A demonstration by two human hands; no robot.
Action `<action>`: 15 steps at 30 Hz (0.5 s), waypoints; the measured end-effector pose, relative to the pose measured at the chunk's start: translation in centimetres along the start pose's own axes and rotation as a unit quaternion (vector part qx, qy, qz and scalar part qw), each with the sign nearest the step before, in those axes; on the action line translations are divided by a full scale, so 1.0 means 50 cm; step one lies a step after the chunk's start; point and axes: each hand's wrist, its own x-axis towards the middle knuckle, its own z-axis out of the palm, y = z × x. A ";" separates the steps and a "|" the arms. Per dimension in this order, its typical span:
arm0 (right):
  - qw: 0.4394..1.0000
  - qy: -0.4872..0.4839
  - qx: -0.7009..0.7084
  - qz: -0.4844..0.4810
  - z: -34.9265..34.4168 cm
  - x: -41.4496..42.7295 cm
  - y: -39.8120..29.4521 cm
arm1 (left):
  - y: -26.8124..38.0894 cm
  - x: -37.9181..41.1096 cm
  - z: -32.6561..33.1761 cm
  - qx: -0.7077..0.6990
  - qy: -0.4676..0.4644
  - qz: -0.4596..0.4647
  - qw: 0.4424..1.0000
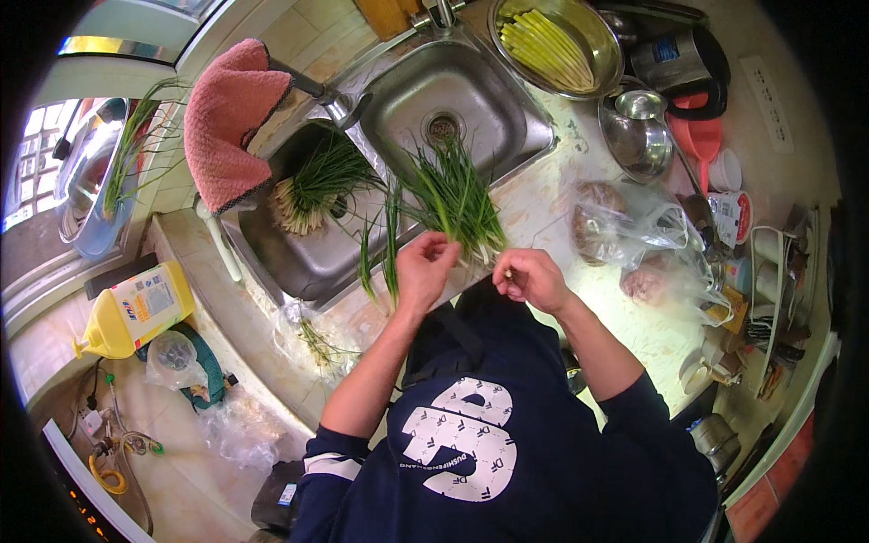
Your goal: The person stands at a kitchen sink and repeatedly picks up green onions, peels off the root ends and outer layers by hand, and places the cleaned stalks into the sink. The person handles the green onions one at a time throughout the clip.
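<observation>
A loose bunch of scallions [456,193] lies across the near rim of the double sink, white ends toward me. My left hand [428,265] is at the bunch's left side, its fingers pinched where one pale green stalk runs into them. Beside the white ends, my right hand [531,277] has curled fingers; a tiny pale bit shows at its fingertips, too small to identify. A few separate scallions [390,244] hang over the rim left of my left hand. Another scallion bunch [305,193] rests in the left steel basin [292,261]. The right basin [383,112] has a drain strainer.
A pink towel [227,129] hangs above the left basin. A steel bowl [499,51] of pale green stalks stands beyond the right basin. Plastic bags [652,231] cover the right counter. Left are a yellow jug [142,309] and a clear bag with scallion scraps [316,343].
</observation>
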 end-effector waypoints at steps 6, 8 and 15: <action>0.981 0.104 -0.162 0.017 -0.013 0.002 0.002 | -0.084 -0.012 -0.076 0.190 0.152 0.002 0.970; 0.976 0.106 -0.188 0.006 -0.002 0.011 0.007 | -0.072 -0.037 -0.158 0.194 0.213 -0.018 0.957; 0.902 -0.004 -0.342 -0.262 0.061 0.080 0.023 | -0.133 -0.121 -0.266 0.324 0.180 -0.106 0.923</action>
